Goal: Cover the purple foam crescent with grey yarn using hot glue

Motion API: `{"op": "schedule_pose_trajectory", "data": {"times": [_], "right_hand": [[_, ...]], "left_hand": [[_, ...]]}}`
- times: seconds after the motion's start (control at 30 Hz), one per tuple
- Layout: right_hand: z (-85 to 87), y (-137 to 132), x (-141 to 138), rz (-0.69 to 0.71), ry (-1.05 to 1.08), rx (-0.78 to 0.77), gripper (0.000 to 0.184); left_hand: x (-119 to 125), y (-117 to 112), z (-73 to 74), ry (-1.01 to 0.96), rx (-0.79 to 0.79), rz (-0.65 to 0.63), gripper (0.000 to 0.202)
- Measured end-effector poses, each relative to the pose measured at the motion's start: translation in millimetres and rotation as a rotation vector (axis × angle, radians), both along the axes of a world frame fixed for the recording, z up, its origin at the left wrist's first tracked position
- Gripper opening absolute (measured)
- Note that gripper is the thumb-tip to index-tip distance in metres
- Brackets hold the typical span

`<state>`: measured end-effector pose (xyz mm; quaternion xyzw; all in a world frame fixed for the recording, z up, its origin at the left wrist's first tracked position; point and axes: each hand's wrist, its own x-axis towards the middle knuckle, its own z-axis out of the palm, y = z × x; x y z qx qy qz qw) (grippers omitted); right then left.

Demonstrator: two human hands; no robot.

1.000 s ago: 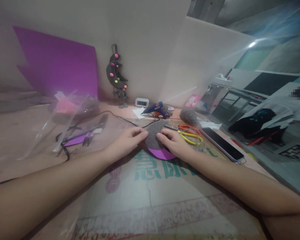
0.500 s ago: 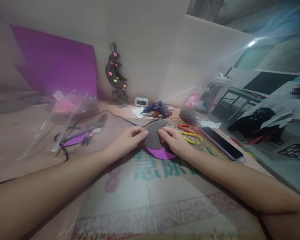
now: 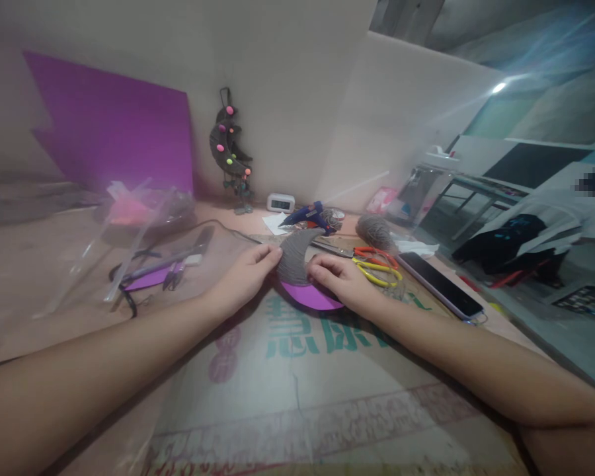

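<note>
1. Left hand (image 3: 248, 272), nine o'clock: thumb and fingers pinch one crescent of purple board wrapped in grey yarn (image 3: 294, 259) by its outer edge.
2. Right hand (image 3: 338, 277), four o'clock: fingers curled toward the thumb beside the inner curve; I cannot tell whether they grip a strand.
3. The crescent sits between both hands, above one printed brown cardboard sheet (image 3: 297, 403). Bare purple shows at six o'clock. Winding appears in hand; the next move likely calls for a snug turn there, left pinch steadying.
4. Twelve o'clock: one blue plastic glue gun (image 3: 305, 215).
5. Two o'clock: one grey yarn ball (image 3: 374, 231).
6. Four o'clock: one black-screened phone (image 3: 441, 285).
</note>
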<state>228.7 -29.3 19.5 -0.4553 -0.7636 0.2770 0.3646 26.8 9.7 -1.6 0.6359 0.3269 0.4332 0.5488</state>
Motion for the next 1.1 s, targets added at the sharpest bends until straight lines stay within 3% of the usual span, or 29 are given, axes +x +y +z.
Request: {"op": "schedule_pose_trajectory", "data": {"times": [0.33, 0.7, 1.1], "right_hand": [[-0.9, 1.6, -1.2, 0.068, -0.049, 0.048, 0.021], [-0.6, -0.3, -3.2, 0.016, -0.071, 0.064, 0.016], [-0.7, -0.4, 0.5, 0.022, 0.026, -0.008, 0.035]], "left_hand": [[-1.3, -0.1, 0.5, -0.031, -0.009, 0.004, 0.028], [-0.5, 1.4, -1.7, 0.001, 0.036, 0.003, 0.032], [0.6, 1.7, -0.3, -0.005, 0.012, -0.041, 0.028]]}}
